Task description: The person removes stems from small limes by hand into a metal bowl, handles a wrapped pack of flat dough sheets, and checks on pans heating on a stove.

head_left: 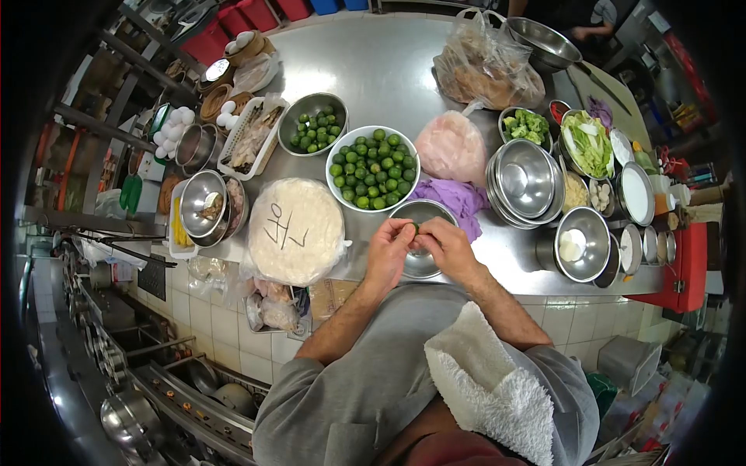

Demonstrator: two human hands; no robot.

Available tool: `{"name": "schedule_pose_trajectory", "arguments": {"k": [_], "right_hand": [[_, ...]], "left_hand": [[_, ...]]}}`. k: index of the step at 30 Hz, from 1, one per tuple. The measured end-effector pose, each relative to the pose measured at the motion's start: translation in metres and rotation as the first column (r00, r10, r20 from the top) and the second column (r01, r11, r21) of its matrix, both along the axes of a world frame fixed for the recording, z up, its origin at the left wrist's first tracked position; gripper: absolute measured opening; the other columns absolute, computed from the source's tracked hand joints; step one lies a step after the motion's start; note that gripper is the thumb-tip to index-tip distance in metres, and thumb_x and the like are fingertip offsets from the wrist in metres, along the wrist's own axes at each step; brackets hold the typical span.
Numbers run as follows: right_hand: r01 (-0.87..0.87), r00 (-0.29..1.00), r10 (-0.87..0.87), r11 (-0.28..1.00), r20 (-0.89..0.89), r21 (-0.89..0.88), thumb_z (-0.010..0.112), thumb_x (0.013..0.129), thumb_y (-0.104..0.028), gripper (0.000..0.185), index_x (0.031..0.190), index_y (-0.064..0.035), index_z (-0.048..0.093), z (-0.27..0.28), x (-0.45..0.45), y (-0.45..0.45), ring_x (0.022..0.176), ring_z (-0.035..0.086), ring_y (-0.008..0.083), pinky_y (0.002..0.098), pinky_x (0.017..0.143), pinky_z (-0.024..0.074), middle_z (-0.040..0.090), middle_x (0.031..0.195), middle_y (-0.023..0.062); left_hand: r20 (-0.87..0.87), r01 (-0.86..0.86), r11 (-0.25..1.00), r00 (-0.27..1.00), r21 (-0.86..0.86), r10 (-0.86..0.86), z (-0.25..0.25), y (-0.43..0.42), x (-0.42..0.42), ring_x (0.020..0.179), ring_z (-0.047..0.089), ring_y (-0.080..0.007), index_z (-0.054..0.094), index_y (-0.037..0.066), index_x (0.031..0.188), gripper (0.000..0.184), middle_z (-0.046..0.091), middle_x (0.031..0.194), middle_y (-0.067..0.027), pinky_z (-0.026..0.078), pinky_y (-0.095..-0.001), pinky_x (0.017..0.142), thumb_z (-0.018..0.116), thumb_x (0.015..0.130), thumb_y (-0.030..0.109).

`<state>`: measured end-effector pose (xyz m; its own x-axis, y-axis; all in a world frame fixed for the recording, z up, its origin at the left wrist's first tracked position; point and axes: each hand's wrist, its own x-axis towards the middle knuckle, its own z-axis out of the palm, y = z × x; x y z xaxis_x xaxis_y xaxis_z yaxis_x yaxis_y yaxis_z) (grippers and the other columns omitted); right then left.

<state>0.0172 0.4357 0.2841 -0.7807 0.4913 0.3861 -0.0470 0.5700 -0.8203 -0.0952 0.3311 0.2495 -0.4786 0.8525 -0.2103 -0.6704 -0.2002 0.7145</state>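
Left hand and right hand both curling nearly closed, pinching one green lime between fingertips over steel bowl; white bowl heaped with limes sitting just beyond, crumpled purple sheet lying beside steel bowl

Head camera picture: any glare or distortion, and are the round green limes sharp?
Head view: whitish glare on the grey stainless-steel table; head view: fisheye distortion bows the table's edges, with black corners; head view: the round green limes look reasonably distinct.

Left hand beside right hand, both pinched inward
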Motion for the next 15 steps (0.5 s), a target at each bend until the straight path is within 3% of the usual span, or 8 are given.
{"name": "schedule_pose_trajectory", "arguments": {"k": [2, 9, 12, 15], "right_hand": [[-0.055, 0.998, 0.055, 0.998, 0.004, 0.007, 0.061, 0.08, 0.002, 0.009, 0.087, -0.0003, 0.056, -0.001, -0.001, 0.004, 0.07, 0.058, 0.0302, 0.0372, 0.062, 0.0475, 0.057, 0.078, 0.0125], [-0.048, 0.998, 0.052, 0.991, -0.031, 0.123, 0.059, 0.08, 0.004, 0.009, 0.084, -0.0008, 0.052, -0.01, -0.004, -0.003, 0.074, 0.054, 0.0334, 0.0389, 0.064, 0.0458, 0.053, 0.079, 0.0135], [-0.008, 0.998, 0.013, 0.996, -0.058, 0.09, 0.057, 0.081, 0.004, 0.01, 0.085, -0.0004, 0.05, -0.014, -0.008, -0.004, 0.075, 0.054, 0.0325, 0.038, 0.065, 0.0456, 0.052, 0.081, 0.0138], [0.056, 0.994, -0.06, 0.997, -0.095, -0.046, 0.057, 0.081, 0.004, 0.01, 0.086, -0.0003, 0.05, -0.015, -0.009, -0.005, 0.073, 0.054, 0.0305, 0.0365, 0.064, 0.0451, 0.052, 0.08, 0.0136]], "left_hand": [[0.013, -0.028, 1.0, 1.0, -0.005, 0.028, -0.001, 0.003, 0.004, 0.076, 0.056, -0.0121, 0.055, 0.002, 0.104, 0.019, 0.06, 0.089, -0.0047, 0.047, -0.0265, 0.067, 0.062, 0.091, 0.014], [0.065, -0.092, 0.996, 0.994, -0.012, 0.093, -0.002, 0.004, 0.011, 0.073, 0.055, -0.0119, 0.054, 0.002, 0.102, 0.019, 0.059, 0.088, -0.0051, 0.046, -0.0264, 0.066, 0.061, 0.091, 0.016], [0.084, -0.086, 0.996, 0.993, 0.013, 0.084, -0.001, 0.006, 0.007, 0.073, 0.055, -0.0112, 0.054, 0.002, 0.103, 0.02, 0.059, 0.088, -0.0048, 0.046, -0.0256, 0.066, 0.062, 0.091, 0.016], [-0.064, -0.108, 0.994, 0.992, -0.008, 0.108, 0.008, 0.011, 0.001, 0.074, 0.055, -0.0105, 0.055, 0.002, 0.104, 0.022, 0.058, 0.088, -0.0041, 0.046, -0.0238, 0.067, 0.063, 0.09, 0.015]]}}
